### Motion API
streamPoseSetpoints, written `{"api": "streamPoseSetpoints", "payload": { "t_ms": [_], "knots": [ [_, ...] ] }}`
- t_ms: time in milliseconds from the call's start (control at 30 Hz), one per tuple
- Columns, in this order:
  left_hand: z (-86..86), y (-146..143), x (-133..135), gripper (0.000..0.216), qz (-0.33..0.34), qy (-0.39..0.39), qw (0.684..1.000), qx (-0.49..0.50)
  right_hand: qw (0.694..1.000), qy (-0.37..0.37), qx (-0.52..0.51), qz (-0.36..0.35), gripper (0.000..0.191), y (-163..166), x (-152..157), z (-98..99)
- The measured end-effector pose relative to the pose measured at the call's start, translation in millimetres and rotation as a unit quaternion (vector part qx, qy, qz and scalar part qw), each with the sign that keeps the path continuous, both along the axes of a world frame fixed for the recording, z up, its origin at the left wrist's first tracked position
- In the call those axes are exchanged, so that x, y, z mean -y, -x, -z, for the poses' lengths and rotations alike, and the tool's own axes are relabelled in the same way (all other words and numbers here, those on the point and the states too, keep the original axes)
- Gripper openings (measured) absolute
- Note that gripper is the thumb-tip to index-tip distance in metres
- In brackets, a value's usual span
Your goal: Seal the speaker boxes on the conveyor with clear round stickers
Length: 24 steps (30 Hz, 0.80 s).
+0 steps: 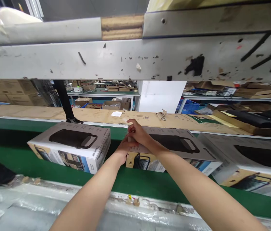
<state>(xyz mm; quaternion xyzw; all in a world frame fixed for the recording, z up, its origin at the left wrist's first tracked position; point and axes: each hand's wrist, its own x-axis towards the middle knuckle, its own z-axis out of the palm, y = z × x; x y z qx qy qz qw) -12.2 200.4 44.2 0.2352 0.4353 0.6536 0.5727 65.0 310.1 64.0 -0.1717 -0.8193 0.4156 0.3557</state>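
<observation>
Both my hands meet at the left end of a printed speaker box point(174, 138), which lies on a green conveyor belt point(135, 184). My right hand point(137, 133) reaches over the box's top left corner with its fingers bent together. A small pale piece shows by its fingertips, too indistinct to name. Just below, my left hand point(123, 150) is closed at the box's end, its thumb against the printed face. What lies between its fingers is hidden. To the left sits a second speaker box point(71, 144), apart from my hands.
Close on the right stands another speaker box point(253, 160). A wide scuffed beam point(116, 61) crosses above the belt. Behind runs a cardboard-covered ledge point(97, 115) with a white paper point(116, 114) on it. A black post point(64, 99) rises at back left.
</observation>
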Motion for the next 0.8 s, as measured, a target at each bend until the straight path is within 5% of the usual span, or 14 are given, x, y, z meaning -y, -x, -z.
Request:
{"api": "streamPoseSetpoints", "payload": {
  "t_ms": [233,500,733,800],
  "knots": [
    [-4.2,2,5,0.057,-0.016,0.025,1.0,0.001,0.993,-0.08,0.033,0.077,0.052,0,0,7.5],
    [3.8,8,3,0.034,-0.036,0.057,0.998,-0.013,0.972,-0.183,0.135,-0.063,0.073,-18,13,-10.8],
    [-4.8,13,9,0.024,-0.011,0.101,0.995,-0.024,0.96,-0.188,0.205,-0.039,0.036,33,3,-21.5],
    [-8.5,13,11,0.026,-0.012,0.109,0.993,-0.034,0.962,-0.184,0.2,-0.019,0.039,44,4,-24.2]
  ]
}}
